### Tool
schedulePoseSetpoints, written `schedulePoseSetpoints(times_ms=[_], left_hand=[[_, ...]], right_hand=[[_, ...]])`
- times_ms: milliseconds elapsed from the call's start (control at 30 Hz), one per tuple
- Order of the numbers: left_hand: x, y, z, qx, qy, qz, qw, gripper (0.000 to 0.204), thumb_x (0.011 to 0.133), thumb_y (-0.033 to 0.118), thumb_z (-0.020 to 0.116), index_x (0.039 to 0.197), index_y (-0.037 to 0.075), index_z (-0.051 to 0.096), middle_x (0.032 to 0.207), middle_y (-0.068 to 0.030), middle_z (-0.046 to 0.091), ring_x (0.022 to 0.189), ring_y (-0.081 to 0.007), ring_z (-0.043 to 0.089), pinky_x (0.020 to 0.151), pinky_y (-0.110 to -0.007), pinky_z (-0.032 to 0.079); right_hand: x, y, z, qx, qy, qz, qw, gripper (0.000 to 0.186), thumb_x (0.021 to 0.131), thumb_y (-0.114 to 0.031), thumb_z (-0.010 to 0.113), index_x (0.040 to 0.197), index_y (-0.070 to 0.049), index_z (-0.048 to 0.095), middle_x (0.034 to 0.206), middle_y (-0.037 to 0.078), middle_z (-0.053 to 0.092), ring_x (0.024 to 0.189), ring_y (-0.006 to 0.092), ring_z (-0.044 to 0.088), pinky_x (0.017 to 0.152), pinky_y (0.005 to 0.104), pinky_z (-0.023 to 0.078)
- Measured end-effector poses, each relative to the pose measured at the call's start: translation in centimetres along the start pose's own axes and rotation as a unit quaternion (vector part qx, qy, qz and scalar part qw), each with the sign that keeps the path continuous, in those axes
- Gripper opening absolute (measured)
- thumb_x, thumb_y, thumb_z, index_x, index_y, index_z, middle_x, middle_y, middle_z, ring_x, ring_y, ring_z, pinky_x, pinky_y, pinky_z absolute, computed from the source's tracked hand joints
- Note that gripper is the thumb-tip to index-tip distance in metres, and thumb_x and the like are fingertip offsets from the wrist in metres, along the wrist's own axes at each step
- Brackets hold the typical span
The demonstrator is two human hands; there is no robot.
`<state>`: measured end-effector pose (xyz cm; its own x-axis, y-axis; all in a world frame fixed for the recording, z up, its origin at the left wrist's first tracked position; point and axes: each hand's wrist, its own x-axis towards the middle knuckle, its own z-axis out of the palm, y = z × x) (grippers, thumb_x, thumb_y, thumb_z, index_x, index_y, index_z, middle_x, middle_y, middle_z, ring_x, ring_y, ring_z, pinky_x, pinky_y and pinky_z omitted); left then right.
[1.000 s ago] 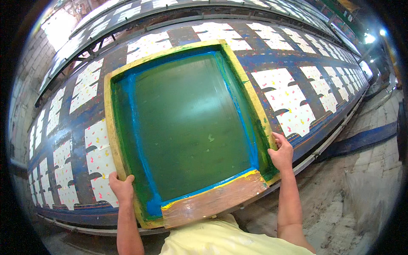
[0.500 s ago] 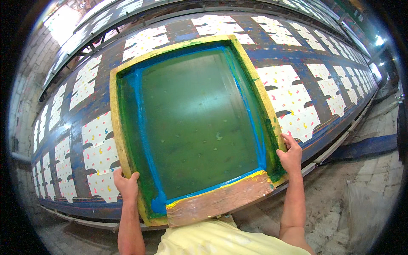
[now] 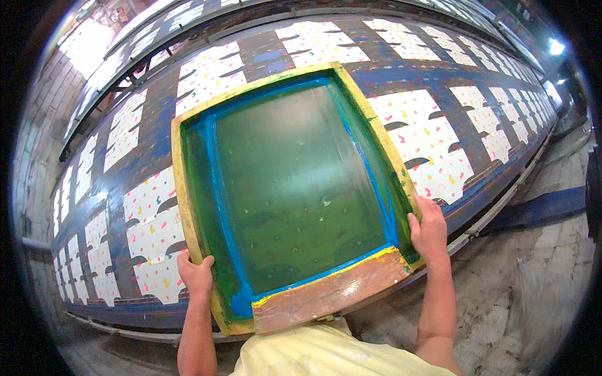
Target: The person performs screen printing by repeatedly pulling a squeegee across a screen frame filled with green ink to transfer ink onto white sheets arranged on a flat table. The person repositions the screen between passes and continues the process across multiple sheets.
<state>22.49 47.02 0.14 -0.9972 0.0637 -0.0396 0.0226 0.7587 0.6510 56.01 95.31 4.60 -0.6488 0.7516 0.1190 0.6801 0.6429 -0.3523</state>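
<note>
Blue-smeared dark counter [image 3: 407, 78], long, running the full breadth of the room and curving off at both ends to my eye.

Grey floor [image 3: 520, 269], scuffed, along the counter's near side at right.

Pale block wall [image 3: 37, 125], far left.

Silk screen [image 3: 295, 182], one, green mesh in a yellow wooden rim [image 3: 183, 182]; located over the counter at its near edge, directly before the person, set at a slant. Dark shapes show through the lower mesh; whether the underside touches the counter, I cannot tell.

Pale yellow shirt [image 3: 326, 354], worn, just behind the screen's near end.

White cut panels [image 3: 420, 141], many, in rows on both sides of the screen and beyond it.

Brown board [image 3: 332, 291], smeared yellow along its upper edge, across the screen's near end.

Blue bands [image 3: 219, 182], lining the mesh inside the rim.

Right hand [image 3: 431, 229], bare, fingers closed on the right rim near its lower corner.

Left hand [image 3: 196, 274], bare, thumb over the left rim; the other fingers are mostly hidden, the grip closed on the wood.

Pink and yellow printed marks, small, scattered over the panels.
</note>
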Motion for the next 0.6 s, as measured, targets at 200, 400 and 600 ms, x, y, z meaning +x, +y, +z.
schedulePoseSetpoints(times_ms=[200,400,600], left_hand=[[0.1,-0.9,-0.4,0.004,-0.009,0.056,0.998,0.061,0.08,0.004,0.089,0.136,-0.007,0.064,0.124,-0.0194,0.065,0.117,-0.0358,0.068,0.107,-0.046,0.054],[0.9,-2.4,0.0,-0.106,0.004,0.159,0.982,0.081,0.075,-0.002,0.082,0.153,-0.008,0.059,0.137,-0.0228,0.067,0.13,-0.038,0.067,0.116,-0.046,0.052],[0.9,-2.7,0.3,-0.231,-0.015,0.132,0.964,0.082,0.073,0.0,0.079,0.153,-0.006,0.062,0.133,-0.0238,0.072,0.127,-0.0383,0.069,0.116,-0.046,0.052]], right_hand=[[-7.2,-8.5,-4.4,0.174,-0.24,-0.303,0.906,0.059,0.084,-0.022,0.088,0.141,-0.012,0.074,0.144,0.017,0.07,0.132,0.0411,0.069,0.113,0.0511,0.054],[-11.9,-14.3,-2.4,0.001,-0.185,-0.391,0.902,0.046,0.088,-0.01,0.072,0.135,-0.011,0.075,0.124,0.012,0.076,0.117,0.0339,0.074,0.106,0.0486,0.057],[-10.9,-18.9,-0.3,-0.041,-0.255,-0.4,0.879,0.05,0.087,-0.008,0.075,0.137,-0.015,0.076,0.122,0.011,0.078,0.113,0.0341,0.076,0.098,0.0485,0.061]])
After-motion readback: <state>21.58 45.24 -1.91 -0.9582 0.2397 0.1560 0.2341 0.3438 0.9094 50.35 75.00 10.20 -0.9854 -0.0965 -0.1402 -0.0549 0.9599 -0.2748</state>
